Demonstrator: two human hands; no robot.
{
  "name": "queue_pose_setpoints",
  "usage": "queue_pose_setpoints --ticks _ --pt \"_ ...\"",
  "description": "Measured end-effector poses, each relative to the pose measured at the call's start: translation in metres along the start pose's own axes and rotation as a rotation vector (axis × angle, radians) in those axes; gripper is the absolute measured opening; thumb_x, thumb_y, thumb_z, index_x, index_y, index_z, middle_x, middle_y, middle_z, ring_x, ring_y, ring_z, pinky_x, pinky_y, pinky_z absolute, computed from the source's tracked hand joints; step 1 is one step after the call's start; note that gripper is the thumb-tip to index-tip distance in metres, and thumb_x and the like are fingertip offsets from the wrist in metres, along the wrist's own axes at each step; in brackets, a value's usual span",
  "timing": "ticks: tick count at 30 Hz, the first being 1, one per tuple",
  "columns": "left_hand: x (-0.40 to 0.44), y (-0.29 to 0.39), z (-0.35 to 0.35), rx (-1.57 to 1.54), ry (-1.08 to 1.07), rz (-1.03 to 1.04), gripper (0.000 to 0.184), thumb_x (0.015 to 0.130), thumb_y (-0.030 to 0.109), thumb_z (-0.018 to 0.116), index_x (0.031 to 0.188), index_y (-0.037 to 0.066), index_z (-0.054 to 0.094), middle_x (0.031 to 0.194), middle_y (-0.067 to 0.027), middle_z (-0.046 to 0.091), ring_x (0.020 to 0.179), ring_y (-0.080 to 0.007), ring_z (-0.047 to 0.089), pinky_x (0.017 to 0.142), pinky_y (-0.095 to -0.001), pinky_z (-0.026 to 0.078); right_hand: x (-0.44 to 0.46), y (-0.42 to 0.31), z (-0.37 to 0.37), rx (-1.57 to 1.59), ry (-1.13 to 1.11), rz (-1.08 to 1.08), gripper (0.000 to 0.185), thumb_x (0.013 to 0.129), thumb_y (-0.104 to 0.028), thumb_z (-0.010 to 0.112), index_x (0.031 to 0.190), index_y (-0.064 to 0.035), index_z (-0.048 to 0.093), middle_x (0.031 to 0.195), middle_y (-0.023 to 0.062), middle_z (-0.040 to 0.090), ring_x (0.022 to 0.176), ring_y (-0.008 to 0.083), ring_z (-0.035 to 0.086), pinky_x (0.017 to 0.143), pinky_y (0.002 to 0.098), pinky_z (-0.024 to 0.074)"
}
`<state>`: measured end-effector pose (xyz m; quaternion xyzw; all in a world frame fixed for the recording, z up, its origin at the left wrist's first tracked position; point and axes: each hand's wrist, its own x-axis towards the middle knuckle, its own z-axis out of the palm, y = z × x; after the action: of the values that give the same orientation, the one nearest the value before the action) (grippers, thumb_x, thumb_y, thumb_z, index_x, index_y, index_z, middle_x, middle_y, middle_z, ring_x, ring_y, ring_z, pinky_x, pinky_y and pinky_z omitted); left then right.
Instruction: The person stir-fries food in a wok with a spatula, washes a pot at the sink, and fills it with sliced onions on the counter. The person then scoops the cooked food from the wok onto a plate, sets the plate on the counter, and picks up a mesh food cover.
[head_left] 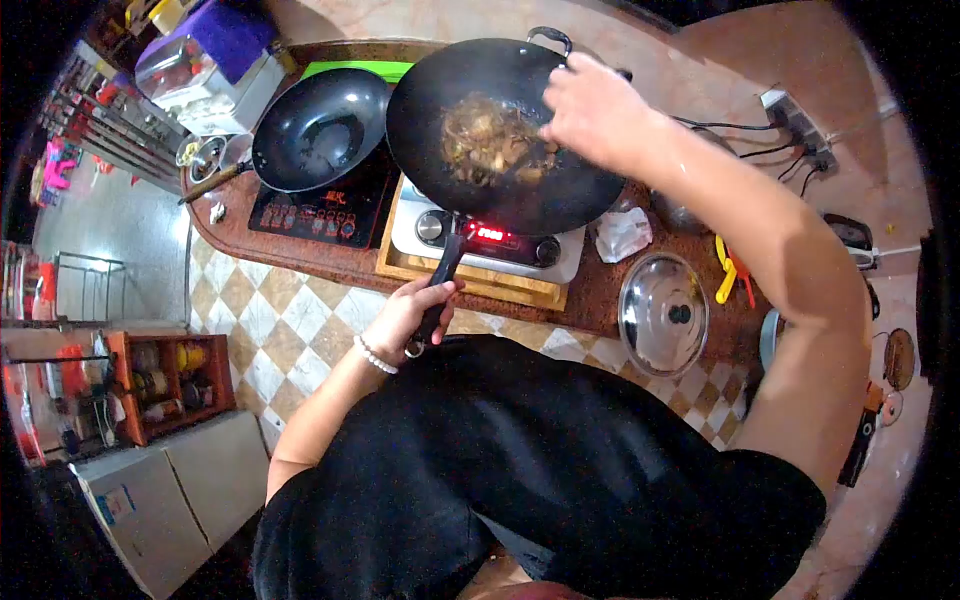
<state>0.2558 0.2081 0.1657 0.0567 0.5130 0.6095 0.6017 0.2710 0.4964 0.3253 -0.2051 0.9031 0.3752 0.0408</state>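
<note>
I have the left hand [420,312] closed around the long black handle [448,262] of a big, round, black wok [580,200]. The fingers are wrapped around it, and a bracelet of round white beads [374,356] sits on that wrist. The right hand [592,110] is up over the right side of the wok, near the small black loop handle [550,38]. Its fingers are bent and bunched, but they look blurry to me, so I cannot tell if they pinch anything.

The brown, shiny cooked food [490,140] lies in the middle of the wok, just beside the right hand in my view. The wok is on a silver cooker [410,236] with red lit numbers, and the cooker is on a light wooden board [500,289].

To the left, I see a smaller dark wok [318,125] with a brown wooden handle [215,184]. It is over a flat black cooker [300,215]. To the right are a crumpled white packet [622,236], a round shiny metal lid [655,335] with a black knob, and a bright yellow tool [725,275].
</note>
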Motion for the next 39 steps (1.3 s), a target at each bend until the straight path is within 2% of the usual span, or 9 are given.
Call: queue_pose_setpoints --ticks 5,12,21,26,29,31,33,35,39 --pt "-0.001 0.004 0.001 -0.029 0.026 -0.017 0.029 0.092 0.023 0.049 0.107 -0.002 0.050 0.061 -0.0029 0.050 0.044 -0.0113 0.046 0.041 -0.0223 0.035 0.006 0.022 -0.024 0.043 -0.061 0.212 0.014 0.079 -0.027 0.058 0.082 -0.0271 0.072 0.080 -0.0018 0.062 0.088 0.0149 0.058 0.079 0.0316 0.0381" --pt "0.000 0.003 0.002 -0.008 0.048 -0.002 0.026 0.093 0.023 0.047 0.102 -0.001 0.050 0.060 -0.0030 0.050 0.044 -0.0120 0.046 0.042 -0.0221 0.035 0.035 0.004 0.045 0.285 -0.241 0.385 0.038 0.086 -0.014 0.047 0.117 -0.0305 0.060 0.094 0.0059 0.063 0.094 0.0228 0.061 0.075 0.0372 0.0501" --pt "-0.001 0.006 0.005 0.030 0.056 0.024 0.024 0.093 0.024 0.045 0.098 0.001 0.049 0.062 -0.0042 0.050 0.042 -0.0128 0.046 0.040 -0.0223 0.037 -0.092 -0.058 0.093 0.958 -0.240 0.822 0.039 0.083 -0.017 0.055 0.121 -0.0257 0.057 0.100 0.0155 0.063 0.089 0.0324 0.062 0.079 0.0436 0.0495" --pt "0.000 0.003 0.001 0.050 0.014 0.001 0.032 0.094 0.026 0.044 0.108 -0.001 0.049 0.062 -0.0040 0.050 0.043 -0.0121 0.046 0.040 -0.0219 0.037 -0.117 -0.116 0.094 0.913 -0.156 0.868 0.045 0.085 -0.018 0.054 0.129 -0.0225 0.047 0.098 0.0154 0.057 0.089 0.0342 0.058 0.078 0.0429 0.0481" --pt "0.002 -0.005 -0.007 -0.021 -0.081 0.049 0.048 0.096 0.040 0.036 0.119 -0.001 0.046 0.067 -0.0046 0.053 0.049 -0.0127 0.052 0.043 -0.0216 0.040 -0.113 -0.138 0.097 0.975 -0.079 0.907 0.046 0.084 -0.017 0.057 0.129 -0.0169 0.048 0.108 0.0163 0.053 0.094 0.0323 0.056 0.079 0.0416 0.0470" --pt "0.003 -0.008 -0.008 -0.127 -0.091 0.010 0.060 0.095 0.050 0.029 0.123 -0.001 0.044 0.068 -0.0053 0.054 0.050 -0.0128 0.054 0.043 -0.0208 0.041 -0.109 -0.148 0.083 0.625 0.463 0.924 0.037 0.079 -0.011 0.060 0.116 -0.0105 0.057 0.097 0.0125 0.057 0.086 0.0301 0.056 0.079 0.0399 0.0453" --pt "0.006 -0.011 -0.017 -0.180 -0.188 -0.011 0.069 0.092 0.059 0.024 0.124 0.001 0.045 0.069 -0.0063 0.056 0.051 -0.0130 0.057 0.040 -0.0204 0.041 -0.108 -0.169 0.073 0.956 0.598 0.846 0.021 0.078 -0.008 0.060 0.099 -0.0059 0.064 0.092 0.0100 0.058 0.081 0.0284 0.058 0.073 0.0373 0.0470" --pt "0.006 -0.020 -0.027 -0.257 -0.125 -0.072 0.066 0.092 0.058 0.027 0.121 0.002 0.048 0.069 -0.0065 0.056 0.050 -0.0138 0.055 0.040 -0.0213 0.041 -0.102 -0.201 0.067 1.075 0.605 0.715 0.011 0.078 -0.005 0.058 0.086 -0.0029 0.065 0.088 0.0090 0.059 0.078 0.0277 0.059 0.069 0.0360 0.0478" --pt "0.012 -0.050 -0.057 -0.343 -0.003 -0.161 0.053 0.094 0.047 0.037 0.113 0.000 0.052 0.071 -0.0094 0.056 0.052 -0.0159 0.052 0.038 -0.0222 0.040 -0.073 -0.261 0.113 0.965 0.400 0.813 0.029 0.077 -0.002 0.051 0.104 0.0033 0.059 0.103 0.0151 0.055 0.094 0.0287 0.055 0.082 0.0352 0.0460"
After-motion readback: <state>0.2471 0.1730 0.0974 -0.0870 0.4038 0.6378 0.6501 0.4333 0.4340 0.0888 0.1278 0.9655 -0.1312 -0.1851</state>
